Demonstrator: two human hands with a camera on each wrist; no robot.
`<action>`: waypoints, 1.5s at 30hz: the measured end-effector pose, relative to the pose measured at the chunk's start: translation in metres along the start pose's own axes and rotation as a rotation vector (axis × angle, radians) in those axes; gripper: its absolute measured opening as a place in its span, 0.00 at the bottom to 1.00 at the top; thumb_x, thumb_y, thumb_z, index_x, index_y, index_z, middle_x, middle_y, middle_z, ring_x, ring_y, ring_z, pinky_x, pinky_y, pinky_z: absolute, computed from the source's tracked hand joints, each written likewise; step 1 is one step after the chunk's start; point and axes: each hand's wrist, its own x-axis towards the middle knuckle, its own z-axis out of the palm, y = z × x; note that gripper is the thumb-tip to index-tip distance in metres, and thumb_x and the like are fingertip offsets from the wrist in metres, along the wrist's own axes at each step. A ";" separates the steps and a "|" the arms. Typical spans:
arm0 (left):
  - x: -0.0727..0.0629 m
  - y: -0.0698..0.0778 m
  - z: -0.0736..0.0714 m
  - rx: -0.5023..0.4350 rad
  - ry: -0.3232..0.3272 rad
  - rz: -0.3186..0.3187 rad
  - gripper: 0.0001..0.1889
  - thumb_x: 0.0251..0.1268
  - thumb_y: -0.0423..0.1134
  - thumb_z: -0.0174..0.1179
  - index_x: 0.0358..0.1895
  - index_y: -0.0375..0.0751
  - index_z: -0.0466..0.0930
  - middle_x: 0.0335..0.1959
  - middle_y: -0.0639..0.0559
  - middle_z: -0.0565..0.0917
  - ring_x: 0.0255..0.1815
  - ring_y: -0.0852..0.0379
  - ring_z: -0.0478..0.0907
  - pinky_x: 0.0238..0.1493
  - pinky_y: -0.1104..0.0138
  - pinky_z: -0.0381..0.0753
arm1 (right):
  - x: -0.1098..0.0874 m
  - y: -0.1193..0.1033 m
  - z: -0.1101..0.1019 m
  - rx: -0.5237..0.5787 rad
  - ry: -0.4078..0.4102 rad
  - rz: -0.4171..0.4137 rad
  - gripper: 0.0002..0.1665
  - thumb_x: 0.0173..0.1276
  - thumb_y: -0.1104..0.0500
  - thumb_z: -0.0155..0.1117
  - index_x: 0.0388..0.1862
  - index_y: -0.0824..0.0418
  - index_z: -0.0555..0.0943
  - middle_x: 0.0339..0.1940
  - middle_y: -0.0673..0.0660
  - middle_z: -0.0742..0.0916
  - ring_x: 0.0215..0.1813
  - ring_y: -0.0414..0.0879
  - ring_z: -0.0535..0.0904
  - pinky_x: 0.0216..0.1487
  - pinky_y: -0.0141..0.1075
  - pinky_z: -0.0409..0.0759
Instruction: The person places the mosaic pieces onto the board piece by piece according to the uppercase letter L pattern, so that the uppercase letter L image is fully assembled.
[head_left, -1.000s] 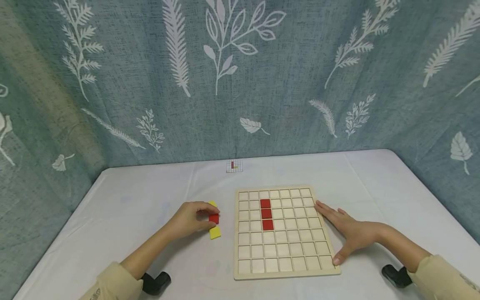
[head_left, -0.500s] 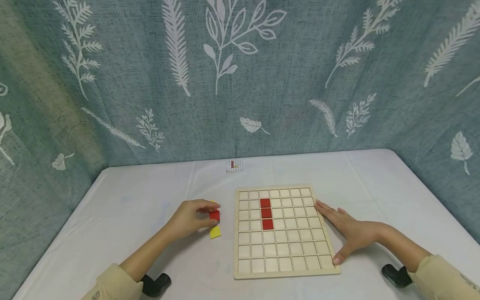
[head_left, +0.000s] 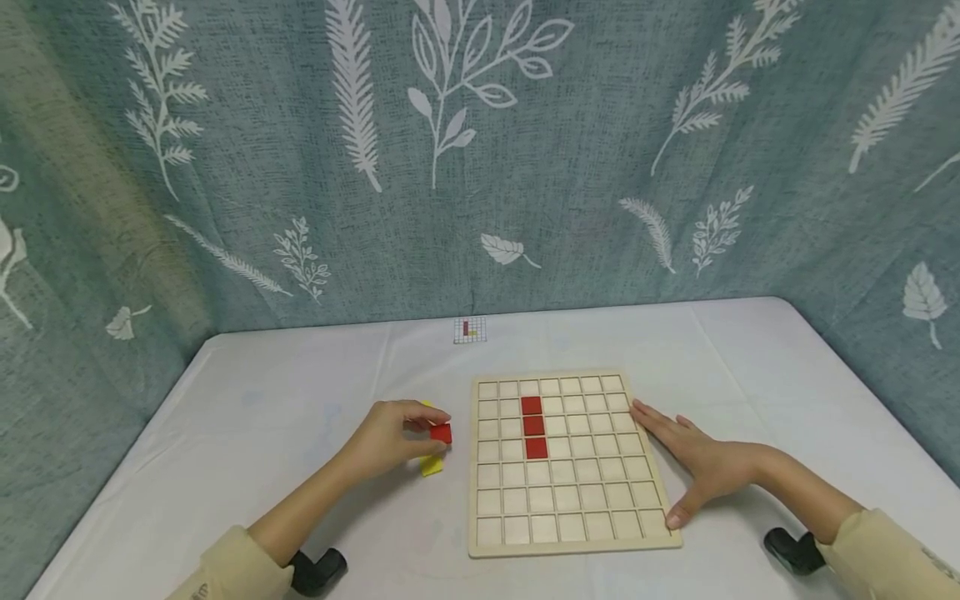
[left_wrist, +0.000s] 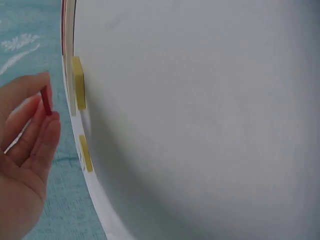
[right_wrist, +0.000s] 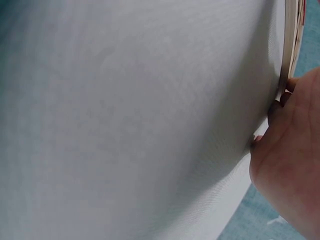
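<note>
My left hand pinches a red square tile between thumb and fingers, just left of the board. In the left wrist view the red tile is seen edge-on between the fingertips, raised above the table. Two yellow tiles, a nearer one and a farther one, lie on the cloth beneath that hand. The wooden grid board carries three red tiles in one column. Along the board's right edge my right hand rests with fingers spread, thumb at the lower corner.
A small printed grid card with red and yellow marks lies at the table's far edge, behind the board. White cloth covers the table. A patterned blue-green curtain hangs right behind it.
The left hand has lifted the red tile from between the two yellow tiles and moved it slightly right, toward the board. My right hand stays in place.
</note>
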 end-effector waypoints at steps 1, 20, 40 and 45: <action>0.000 0.002 0.001 -0.010 -0.007 0.002 0.16 0.47 0.36 0.70 0.43 0.39 0.84 0.39 0.53 0.84 0.37 0.59 0.79 0.41 0.70 0.79 | 0.000 0.000 0.000 -0.001 -0.001 0.001 0.76 0.42 0.47 0.78 0.73 0.66 0.32 0.73 0.68 0.37 0.74 0.51 0.28 0.62 0.65 0.27; 0.024 0.050 0.043 -0.017 -0.184 0.177 0.14 0.49 0.36 0.69 0.42 0.42 0.84 0.38 0.57 0.85 0.36 0.60 0.78 0.40 0.70 0.78 | 0.001 0.000 0.000 -0.021 0.003 0.015 0.76 0.42 0.44 0.77 0.72 0.67 0.33 0.73 0.68 0.37 0.73 0.63 0.32 0.63 0.65 0.28; 0.038 0.070 0.070 0.052 -0.280 0.213 0.12 0.49 0.35 0.70 0.38 0.44 0.81 0.33 0.59 0.84 0.35 0.67 0.76 0.39 0.76 0.75 | 0.000 0.000 -0.002 -0.022 0.006 0.010 0.77 0.41 0.46 0.78 0.72 0.67 0.32 0.73 0.68 0.37 0.73 0.63 0.31 0.63 0.64 0.27; 0.038 0.074 0.075 0.073 -0.254 0.186 0.13 0.46 0.36 0.71 0.37 0.43 0.82 0.31 0.59 0.83 0.34 0.67 0.76 0.38 0.77 0.74 | 0.001 0.002 -0.001 -0.014 0.006 0.004 0.77 0.41 0.46 0.78 0.73 0.66 0.33 0.73 0.68 0.37 0.73 0.63 0.31 0.63 0.64 0.27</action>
